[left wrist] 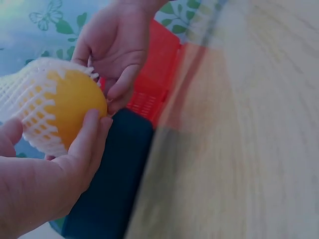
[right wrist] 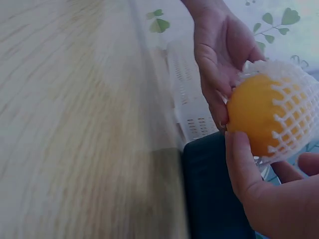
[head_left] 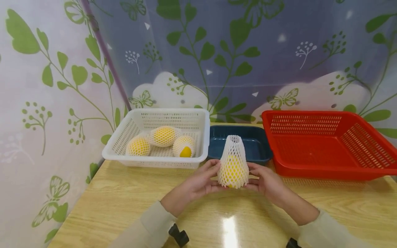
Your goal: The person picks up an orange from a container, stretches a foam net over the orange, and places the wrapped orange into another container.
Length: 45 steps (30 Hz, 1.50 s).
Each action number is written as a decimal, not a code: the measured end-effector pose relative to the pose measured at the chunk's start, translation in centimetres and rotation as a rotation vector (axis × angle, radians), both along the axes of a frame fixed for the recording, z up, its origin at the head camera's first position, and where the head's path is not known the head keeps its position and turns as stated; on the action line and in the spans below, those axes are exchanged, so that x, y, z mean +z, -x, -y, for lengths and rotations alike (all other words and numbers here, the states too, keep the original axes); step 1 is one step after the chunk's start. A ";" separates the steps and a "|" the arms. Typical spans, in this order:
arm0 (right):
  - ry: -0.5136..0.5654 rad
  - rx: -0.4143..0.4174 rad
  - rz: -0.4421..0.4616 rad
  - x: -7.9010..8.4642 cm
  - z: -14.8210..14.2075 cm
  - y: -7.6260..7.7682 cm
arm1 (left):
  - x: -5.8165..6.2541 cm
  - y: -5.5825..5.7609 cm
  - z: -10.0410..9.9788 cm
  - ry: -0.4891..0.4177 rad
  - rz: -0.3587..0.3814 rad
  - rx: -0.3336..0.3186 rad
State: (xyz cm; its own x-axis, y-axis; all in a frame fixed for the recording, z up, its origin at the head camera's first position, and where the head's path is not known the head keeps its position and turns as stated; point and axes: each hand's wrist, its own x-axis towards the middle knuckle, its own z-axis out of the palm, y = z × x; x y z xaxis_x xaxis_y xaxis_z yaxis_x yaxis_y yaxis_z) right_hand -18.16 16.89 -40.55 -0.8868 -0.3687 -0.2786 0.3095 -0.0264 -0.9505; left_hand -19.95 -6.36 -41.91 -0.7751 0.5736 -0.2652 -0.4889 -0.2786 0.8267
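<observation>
A round yellow-orange fruit (left wrist: 82,102) sits partly inside a white foam net sleeve (head_left: 234,151), its bare end showing in both wrist views. In the head view the sleeve's narrow open end points up, above the fruit. My left hand (head_left: 203,181) holds it from the left, fingers along its lower side. From the right, my right hand (head_left: 268,182) grips the same fruit, fingertips low on it near the net's edge. Both hands are over the table, just in front of a dark blue tray (head_left: 214,137).
A white basket (head_left: 155,159) on the left contains 3 yellow fruits in foam nets (head_left: 164,136). At the right stands a red basket (head_left: 322,170). The wooden table (head_left: 130,206) extends toward me, and a leaf-patterned curtain (head_left: 192,69) hangs behind.
</observation>
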 end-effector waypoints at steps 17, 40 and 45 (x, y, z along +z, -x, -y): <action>0.156 0.124 -0.070 0.6 0.4 0.5 | 1.5 0.2 0.3 0.015 -0.068 -0.044; 0.207 0.115 -0.231 1.7 0.1 1.5 | 2.5 0.8 -0.3 -0.097 -0.176 -0.043; 0.226 0.143 -0.253 1.8 -0.1 2.0 | 2.7 1.0 -0.3 -0.111 -0.182 -0.045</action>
